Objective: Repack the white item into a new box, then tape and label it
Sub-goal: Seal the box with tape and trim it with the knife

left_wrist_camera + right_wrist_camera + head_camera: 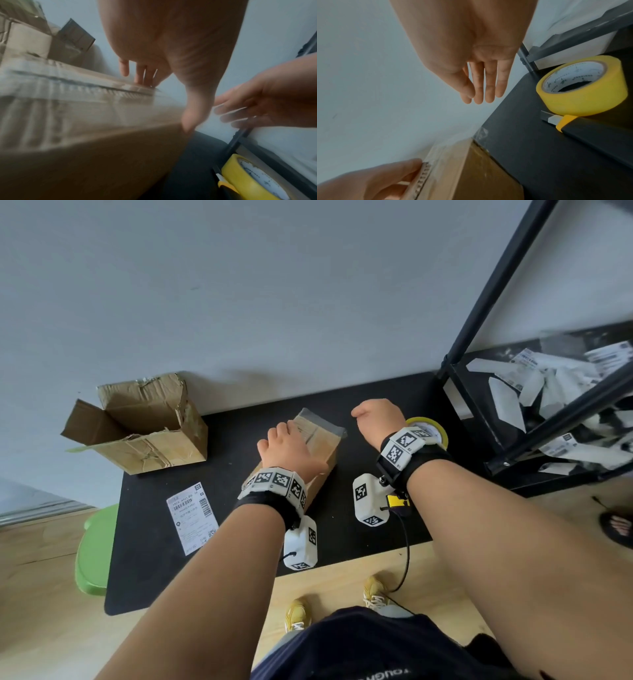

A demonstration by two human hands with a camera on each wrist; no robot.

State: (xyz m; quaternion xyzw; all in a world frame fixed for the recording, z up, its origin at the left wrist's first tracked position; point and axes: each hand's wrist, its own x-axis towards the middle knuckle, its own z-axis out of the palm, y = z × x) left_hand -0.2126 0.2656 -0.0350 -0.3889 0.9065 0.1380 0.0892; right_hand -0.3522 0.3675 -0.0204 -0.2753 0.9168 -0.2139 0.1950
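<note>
The left hand (289, 451) presses flat on the taped new box (320, 455) mid-table (154, 577); the right hand (376, 421) hovers beside it, fingers straight, empty. Behind sits yellow tape (583, 86), core print illegible. A barcoded label (192, 518) lies toward the left edge.

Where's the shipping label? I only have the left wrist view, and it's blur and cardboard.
Observer: Head view has it. The label lies flat on the black mat, left of the taped box, not stuck on yet.
Operator: Right hand got a grip on anything?
Observer: No. In the right wrist view the right hand is empty, fingers straight, above the box's far end.
Operator: Where's the knife?
Observer: Right wrist view again: the utility knife lies on the mat right beside the yellow tape roll, metal tip showing.
</note>
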